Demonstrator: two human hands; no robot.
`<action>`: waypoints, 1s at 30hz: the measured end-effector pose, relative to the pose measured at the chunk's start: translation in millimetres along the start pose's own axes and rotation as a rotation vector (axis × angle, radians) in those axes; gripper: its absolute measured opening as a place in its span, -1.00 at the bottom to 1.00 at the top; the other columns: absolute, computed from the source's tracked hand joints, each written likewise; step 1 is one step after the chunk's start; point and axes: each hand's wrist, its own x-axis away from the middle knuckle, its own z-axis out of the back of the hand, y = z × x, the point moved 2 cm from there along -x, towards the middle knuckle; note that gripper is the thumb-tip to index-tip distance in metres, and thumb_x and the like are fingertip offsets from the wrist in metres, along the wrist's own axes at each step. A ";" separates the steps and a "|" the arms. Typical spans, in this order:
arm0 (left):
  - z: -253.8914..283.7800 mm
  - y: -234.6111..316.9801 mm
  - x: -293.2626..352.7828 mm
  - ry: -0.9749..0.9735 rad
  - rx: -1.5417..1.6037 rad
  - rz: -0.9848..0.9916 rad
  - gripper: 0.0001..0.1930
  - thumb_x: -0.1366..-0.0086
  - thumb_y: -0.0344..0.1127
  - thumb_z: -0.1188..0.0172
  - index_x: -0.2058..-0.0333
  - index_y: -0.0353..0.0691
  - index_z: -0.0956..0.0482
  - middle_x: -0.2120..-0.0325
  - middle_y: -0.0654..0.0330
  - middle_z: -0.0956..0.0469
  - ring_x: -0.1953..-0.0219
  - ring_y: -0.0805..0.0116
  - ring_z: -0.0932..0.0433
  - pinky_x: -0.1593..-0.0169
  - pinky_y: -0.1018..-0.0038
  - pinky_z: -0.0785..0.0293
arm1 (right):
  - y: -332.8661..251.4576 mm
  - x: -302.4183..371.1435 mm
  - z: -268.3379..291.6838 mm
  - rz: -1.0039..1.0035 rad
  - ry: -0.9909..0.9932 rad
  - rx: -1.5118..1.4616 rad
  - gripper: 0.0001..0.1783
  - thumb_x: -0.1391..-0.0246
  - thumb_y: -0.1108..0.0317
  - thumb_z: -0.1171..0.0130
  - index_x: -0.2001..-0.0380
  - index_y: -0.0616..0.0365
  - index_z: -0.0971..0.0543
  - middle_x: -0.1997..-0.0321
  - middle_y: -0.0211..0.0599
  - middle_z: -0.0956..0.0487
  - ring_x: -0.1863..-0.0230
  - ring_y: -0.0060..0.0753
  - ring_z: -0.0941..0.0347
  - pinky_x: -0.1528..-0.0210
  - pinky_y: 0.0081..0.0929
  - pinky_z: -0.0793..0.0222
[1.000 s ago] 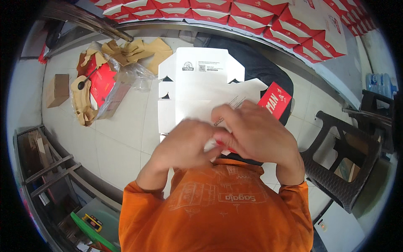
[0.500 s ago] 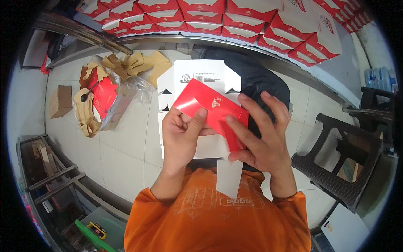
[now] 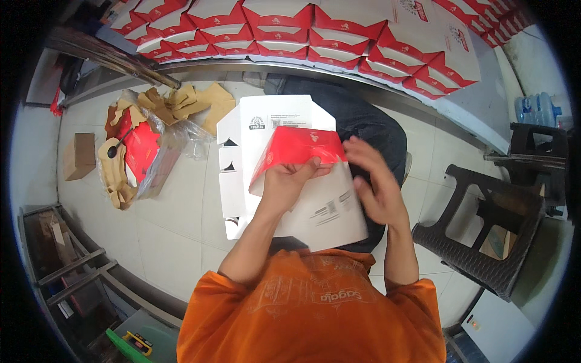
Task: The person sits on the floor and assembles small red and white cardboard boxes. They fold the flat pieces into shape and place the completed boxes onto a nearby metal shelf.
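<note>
2 hands work a flat red-and-white carton blank (image 3: 302, 181) over the lap.

Left hand (image 3: 287, 184) is closed on the blank's red flap, thumb and fingers pinching its lower edge; right hand (image 3: 375, 187) is open, fingers spread, resting against the white panel's right side (its grip is unclear). Beneath lies a white stack of blanks (image 3: 236, 157); folded red boxes (image 3: 315, 36) line the bench beyond.

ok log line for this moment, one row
left hand: grips red-and-white carton blank | right hand: open at blank's right edge | under it: flat white carton stack | stage: folding
</note>
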 end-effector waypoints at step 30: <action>51.9 -7.8 24.0 -0.645 0.204 -0.549 0.11 0.20 -0.06 -0.51 -0.31 -0.27 -0.12 -0.30 0.06 -0.13 -0.32 0.15 -0.16 -0.34 0.33 -0.07 | -23.1 -3.8 -54.5 0.155 0.367 -0.096 -0.55 -0.15 0.06 -0.13 0.02 0.14 -0.57 -0.03 -0.07 -0.52 -0.07 -0.14 -0.42 -0.17 -0.20 -0.22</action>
